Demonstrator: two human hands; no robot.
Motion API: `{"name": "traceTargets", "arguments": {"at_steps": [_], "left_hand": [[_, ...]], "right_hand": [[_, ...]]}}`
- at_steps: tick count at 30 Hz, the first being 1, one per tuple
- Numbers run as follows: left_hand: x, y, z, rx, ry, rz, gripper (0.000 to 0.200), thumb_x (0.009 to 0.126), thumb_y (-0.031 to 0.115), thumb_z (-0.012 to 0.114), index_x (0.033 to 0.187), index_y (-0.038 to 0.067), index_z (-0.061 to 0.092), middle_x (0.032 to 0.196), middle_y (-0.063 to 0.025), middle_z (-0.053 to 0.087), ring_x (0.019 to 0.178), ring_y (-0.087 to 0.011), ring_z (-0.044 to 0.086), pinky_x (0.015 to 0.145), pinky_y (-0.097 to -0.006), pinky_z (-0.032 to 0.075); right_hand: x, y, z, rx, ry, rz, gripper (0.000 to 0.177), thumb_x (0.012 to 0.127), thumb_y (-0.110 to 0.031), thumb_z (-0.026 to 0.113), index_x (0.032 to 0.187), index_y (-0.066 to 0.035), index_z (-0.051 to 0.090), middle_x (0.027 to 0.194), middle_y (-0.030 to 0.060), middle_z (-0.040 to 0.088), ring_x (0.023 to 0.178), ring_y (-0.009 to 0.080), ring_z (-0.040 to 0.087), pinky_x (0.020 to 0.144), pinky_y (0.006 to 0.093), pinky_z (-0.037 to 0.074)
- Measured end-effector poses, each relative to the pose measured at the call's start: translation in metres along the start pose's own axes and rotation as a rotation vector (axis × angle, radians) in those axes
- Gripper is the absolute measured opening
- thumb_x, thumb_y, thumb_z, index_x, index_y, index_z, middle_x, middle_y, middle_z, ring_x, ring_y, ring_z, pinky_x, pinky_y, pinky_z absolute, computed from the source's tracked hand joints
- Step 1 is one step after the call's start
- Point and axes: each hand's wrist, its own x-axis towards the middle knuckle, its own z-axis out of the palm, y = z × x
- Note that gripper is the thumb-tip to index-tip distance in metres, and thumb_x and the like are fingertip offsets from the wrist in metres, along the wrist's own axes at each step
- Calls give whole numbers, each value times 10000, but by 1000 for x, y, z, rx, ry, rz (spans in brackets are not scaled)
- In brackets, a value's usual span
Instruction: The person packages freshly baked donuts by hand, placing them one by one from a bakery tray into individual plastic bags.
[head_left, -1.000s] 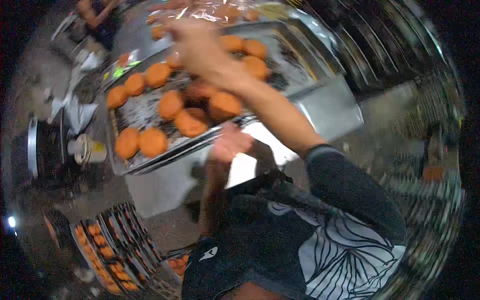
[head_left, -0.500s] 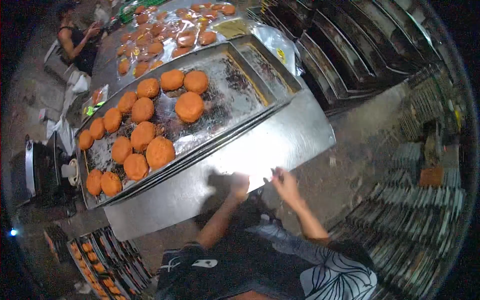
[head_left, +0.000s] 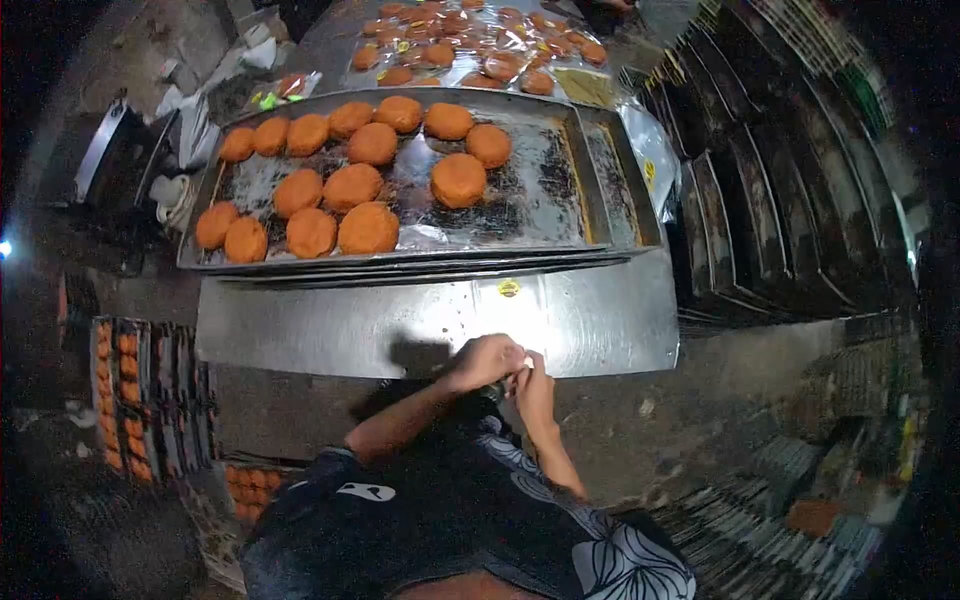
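My left hand (head_left: 487, 362) and my right hand (head_left: 534, 388) meet at the front edge of the metal table, fingers closed together. Between them shows a small whitish bit, apparently the gathered end of a clear plastic bag (head_left: 537, 303), whose outline is faint in the glare. A yellow label (head_left: 508, 288) lies beyond my fingers, seemingly on that bag. Past it sits a metal baking tray (head_left: 520, 225), stacked on others. Several round orange-brown buns (head_left: 458, 181) rest in it, mostly toward the left and back.
Bagged buns (head_left: 502, 66) with yellow labels cover the far table. Stacked empty trays (head_left: 780, 215) stand at the right. Racked trays of buns (head_left: 130, 400) are low on the left. A clear plastic sheet or bag (head_left: 655, 150) lies beside the tray. The metal tabletop (head_left: 290, 325) ends before my body.
My view has turned left, so the tray looks level. My hands, apart before, are now together. The yellow label now shows on the near tabletop.
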Motion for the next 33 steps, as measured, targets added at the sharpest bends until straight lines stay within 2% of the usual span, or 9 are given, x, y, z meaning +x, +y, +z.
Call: {"name": "traceTargets", "arguments": {"at_steps": [5, 10, 15, 21, 25, 27, 31, 32, 33], "left_hand": [[0, 31, -59, -676, -151, -207, 265, 792, 180, 578, 922, -51, 569, 824, -95, 617, 698, -138, 584, 654, -243, 457], [-2, 4, -70, -603, 36, -238, 187, 698, 37, 621, 852, -34, 541, 689, -58, 578, 611, -112, 552, 544, -205, 414], [-4, 2, -67, -378, -101, -301, 174, 721, 47, 609, 865, -23, 541, 706, -36, 559, 656, -77, 527, 576, -192, 417], [-1, -7, -58, -395, -230, -304, 187, 731, 54, 600, 895, -25, 557, 724, -47, 584, 649, -95, 550, 597, -220, 454], [-10, 20, -47, -182, -309, -325, 165, 713, 10, 603, 867, -36, 568, 706, -48, 587, 673, -102, 562, 625, -225, 456], [-16, 27, -44, -339, -154, -247, 177, 687, 49, 658, 832, -30, 596, 732, -60, 614, 624, -94, 549, 560, -219, 436], [-20, 50, -56, 87, 253, 179, 98, 678, 58, 647, 758, 14, 614, 733, -64, 569, 687, -151, 555, 625, -246, 429], [-25, 61, -59, 21, 280, 325, 88, 661, 40, 646, 744, 29, 618, 700, -78, 540, 670, -181, 543, 606, -259, 418], [-34, 79, -67, 32, 175, 230, 61, 664, 25, 636, 722, 33, 622, 680, -77, 530, 670, -177, 541, 600, -268, 417]], "right_hand": [[23, -28, 9, 193, -67, -75, 250, 882, -137, 370, 1082, 1, 425, 652, 103, 595, 537, 146, 573, 482, 254, 450], [21, -46, 27, 642, -211, 181, 343, 904, -268, 331, 1103, 8, 375, 888, 190, 561, 650, 231, 603, 554, 279, 491], [4, -26, 47, 1158, -141, 441, 422, 904, -355, 307, 1113, 9, 356, 930, 167, 545, 758, 285, 604, 593, 293, 491], [-15, -14, 44, 594, -46, 203, 327, 899, -294, 371, 999, 13, 423, 855, 124, 564, 698, 175, 589, 590, 280, 476], [-23, -21, 37, -204, 245, 14, 151, 868, -156, 441, 862, -9, 409, 623, 87, 561, 543, 158, 569, 492, 312, 461], [-19, -27, 33, -198, 290, -150, 206, 857, -209, 445, 938, -19, 442, 504, 85, 536, 420, 177, 536, 358, 340, 378], [14, -61, 1, 836, -474, 642, 339, 875, -243, 424, 1165, -67, 429, 625, 63, 569, 363, 100, 471, 254, 239, 317], [33, -56, -1, 1338, -736, 522, 371, 872, -268, 433, 1179, -60, 413, 751, 80, 568, 487, 111, 518, 342, 235, 384], [47, -73, 5, 1520, -625, 459, 397, 873, -294, 427, 1192, -60, 398, 827, 90, 567, 603, 122, 540, 456, 232, 423]]}}
